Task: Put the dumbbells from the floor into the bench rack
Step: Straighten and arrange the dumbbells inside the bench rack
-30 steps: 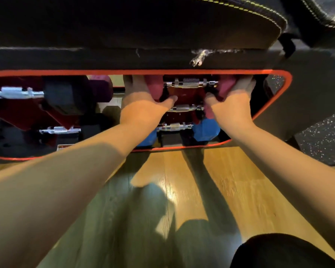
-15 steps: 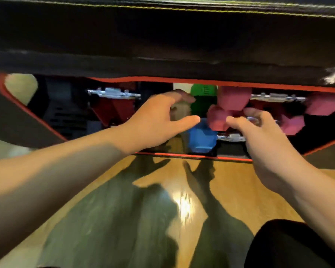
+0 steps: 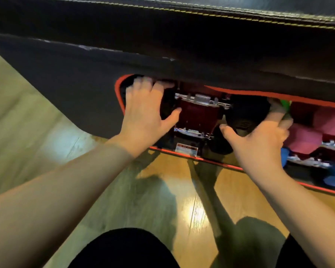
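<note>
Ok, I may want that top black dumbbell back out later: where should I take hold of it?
Probably by its knurled chrome handle, from the open front. The handle lies crosswise and exposed between the black heads, which look too bulky for one hand. The left hand and right hand sit at those heads.

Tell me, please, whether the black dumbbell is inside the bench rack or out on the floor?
Inside. The black dumbbell sits within the rack's red-edged opening, above the wooden floor, with both hands on its ends.

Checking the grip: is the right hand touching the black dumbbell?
Touching. The head view shows the right hand wrapped over the black dumbbell head.
</note>
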### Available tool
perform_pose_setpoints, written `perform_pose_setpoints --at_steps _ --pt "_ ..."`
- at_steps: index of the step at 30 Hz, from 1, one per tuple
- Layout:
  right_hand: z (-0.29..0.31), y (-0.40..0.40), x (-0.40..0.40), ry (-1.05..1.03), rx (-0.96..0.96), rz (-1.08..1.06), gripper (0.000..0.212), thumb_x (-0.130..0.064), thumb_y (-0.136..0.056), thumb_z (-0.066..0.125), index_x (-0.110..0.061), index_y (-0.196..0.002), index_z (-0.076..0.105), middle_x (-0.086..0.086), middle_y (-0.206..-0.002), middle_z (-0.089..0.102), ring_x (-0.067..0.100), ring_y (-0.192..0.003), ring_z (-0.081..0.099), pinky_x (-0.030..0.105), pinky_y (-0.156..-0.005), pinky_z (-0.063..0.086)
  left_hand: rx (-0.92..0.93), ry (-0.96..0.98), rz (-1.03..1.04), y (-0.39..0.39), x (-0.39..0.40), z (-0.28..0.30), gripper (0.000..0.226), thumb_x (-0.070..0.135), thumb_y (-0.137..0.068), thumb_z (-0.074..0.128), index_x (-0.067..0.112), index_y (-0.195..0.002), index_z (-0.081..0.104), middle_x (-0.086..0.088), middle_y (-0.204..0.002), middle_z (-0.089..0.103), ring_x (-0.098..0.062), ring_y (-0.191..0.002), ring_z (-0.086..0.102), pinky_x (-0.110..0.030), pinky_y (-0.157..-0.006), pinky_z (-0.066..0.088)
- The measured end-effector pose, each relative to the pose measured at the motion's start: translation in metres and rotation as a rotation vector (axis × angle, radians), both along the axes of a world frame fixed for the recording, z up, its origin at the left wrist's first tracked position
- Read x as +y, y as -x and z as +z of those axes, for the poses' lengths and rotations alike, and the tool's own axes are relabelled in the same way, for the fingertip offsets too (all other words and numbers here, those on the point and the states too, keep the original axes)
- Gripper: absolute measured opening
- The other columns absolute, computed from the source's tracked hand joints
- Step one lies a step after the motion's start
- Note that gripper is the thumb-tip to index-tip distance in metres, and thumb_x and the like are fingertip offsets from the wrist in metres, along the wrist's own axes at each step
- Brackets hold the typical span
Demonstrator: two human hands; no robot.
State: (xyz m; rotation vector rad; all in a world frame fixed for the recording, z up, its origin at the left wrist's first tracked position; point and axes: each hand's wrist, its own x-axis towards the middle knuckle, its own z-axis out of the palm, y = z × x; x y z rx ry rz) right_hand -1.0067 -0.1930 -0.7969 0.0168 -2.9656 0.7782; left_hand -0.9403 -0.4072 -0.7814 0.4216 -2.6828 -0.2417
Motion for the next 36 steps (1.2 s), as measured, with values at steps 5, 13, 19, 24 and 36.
perform_pose_setpoints --at_steps 5,13,19,24,36 --pt "-0.020 0.012 -0.024 -0.018 -0.051 -0.078 0.126 -0.101 -0.053 0.033 0.002 -0.122 0.057 0.025 -0.124 0.056 0.041 -0.114 0.052 0.035 -0.070 0.043 -0.177 -0.149 0.158 0.025 -0.008 -0.019 0.119 0.075 -0.068 0.063 0.004 -0.151 0.016 -0.022 -0.153 0.025 -0.039 -0.141 0.024 -0.044 -0.118 0.023" --pt "-0.031 0.017 -0.040 -0.006 0.046 -0.113 0.098 -0.081 -0.074 0.046 -0.006 -0.137 0.037 0.031 -0.139 0.038 0.043 -0.120 0.036 0.044 -0.106 0.030 -0.094 -0.159 0.159 0.034 -0.015 -0.033 0.107 0.079 -0.062 0.063 0.005 -0.136 0.041 -0.021 -0.127 0.051 -0.034 -0.124 0.044 -0.040 -0.098 0.046" --pt "-0.029 0.010 -0.042 -0.080 0.122 -0.135 0.093 -0.070 -0.076 0.052 -0.009 -0.144 0.031 0.028 -0.146 0.025 0.037 -0.117 0.033 0.041 -0.102 0.030 -0.086 -0.058 0.166 0.046 -0.023 -0.041 0.102 0.084 -0.061 0.052 0.006 -0.125 0.045 -0.013 -0.113 0.056 -0.030 -0.110 0.052 -0.033 -0.083 0.045" --pt "-0.032 0.010 -0.035 -0.078 0.147 -0.087 0.094 -0.070 -0.082 0.047 -0.008 -0.148 0.026 0.028 -0.147 0.026 0.037 -0.119 0.032 0.044 -0.109 0.031 -0.054 -0.127 0.157 0.043 -0.020 -0.046 0.104 0.089 -0.058 0.039 0.006 -0.120 0.052 -0.011 -0.110 0.058 -0.026 -0.109 0.054 -0.035 -0.084 0.051" --pt "-0.029 0.004 -0.034 0.211 0.158 -0.044 0.100 -0.055 -0.079 0.067 -0.011 -0.151 0.015 0.013 -0.155 0.011 0.031 -0.132 0.027 0.035 -0.110 0.030 0.067 -0.211 0.104 0.041 -0.022 -0.046 0.111 0.080 -0.061 0.060 0.001 -0.137 0.037 -0.012 -0.131 0.047 -0.024 -0.127 0.044 -0.032 -0.108 0.038"
